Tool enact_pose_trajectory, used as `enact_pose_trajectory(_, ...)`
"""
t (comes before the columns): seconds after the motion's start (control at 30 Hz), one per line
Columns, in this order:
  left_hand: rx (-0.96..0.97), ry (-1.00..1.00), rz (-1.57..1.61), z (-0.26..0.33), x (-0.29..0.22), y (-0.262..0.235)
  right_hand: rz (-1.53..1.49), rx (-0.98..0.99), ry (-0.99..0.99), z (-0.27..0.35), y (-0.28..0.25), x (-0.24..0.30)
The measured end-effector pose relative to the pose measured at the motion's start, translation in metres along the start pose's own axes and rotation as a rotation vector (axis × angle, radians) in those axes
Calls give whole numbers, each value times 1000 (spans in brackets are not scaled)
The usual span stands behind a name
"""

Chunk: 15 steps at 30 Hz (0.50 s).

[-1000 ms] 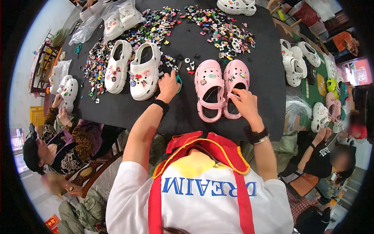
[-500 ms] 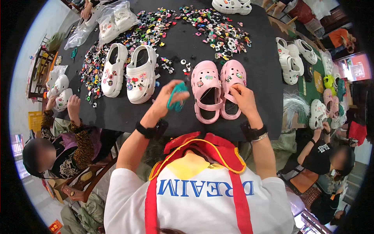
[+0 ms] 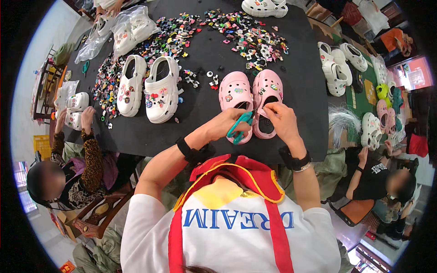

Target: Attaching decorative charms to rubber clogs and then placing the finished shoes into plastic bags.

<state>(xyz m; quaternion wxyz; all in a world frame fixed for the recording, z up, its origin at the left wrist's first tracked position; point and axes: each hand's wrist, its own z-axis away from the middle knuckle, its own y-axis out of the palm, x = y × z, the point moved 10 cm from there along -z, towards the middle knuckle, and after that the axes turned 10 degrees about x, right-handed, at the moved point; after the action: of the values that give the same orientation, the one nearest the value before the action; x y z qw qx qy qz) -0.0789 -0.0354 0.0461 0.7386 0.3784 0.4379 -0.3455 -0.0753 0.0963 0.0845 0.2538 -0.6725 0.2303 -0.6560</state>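
Note:
A pair of pink clogs with small charms stands in front of me, the left clog (image 3: 235,90) touching the right clog (image 3: 268,87). My left hand (image 3: 227,123) is closed round teal scissors (image 3: 240,127), held over the heel of the left clog with the tip toward the right clog. At the opening of the right clog, my right hand (image 3: 283,119) pinches with thumb and forefinger; whatever is between the fingertips is too small to make out. To the left, a pair of white clogs (image 3: 162,91) carries colourful charms.
Piles of loose charms (image 3: 248,38) spread over the far part of the black table (image 3: 200,59). Bagged white clogs (image 3: 133,34) lie at the far left. Co-workers sit at both sides, one handling white clogs. White thread (image 3: 342,125) bunches by the right edge.
My left hand has moved right with the scissors, from beside the left pink clog to over its heel. My right hand still pinches at the right clog, slightly lower.

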Motion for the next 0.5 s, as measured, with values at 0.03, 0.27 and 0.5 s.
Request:
enact_pose_trajectory(0.03,1,-2,-2,0,-1,-1,39,7,-69,1,-1,7)
enact_pose_trajectory(0.27,-272,296,1,43,-40,-62,-460,-181,132,23,-42,-45)
enact_pose_trajectory(0.5,-612,98,-9,58,50,-133,-1734,-445,-496,94,-178,-62)
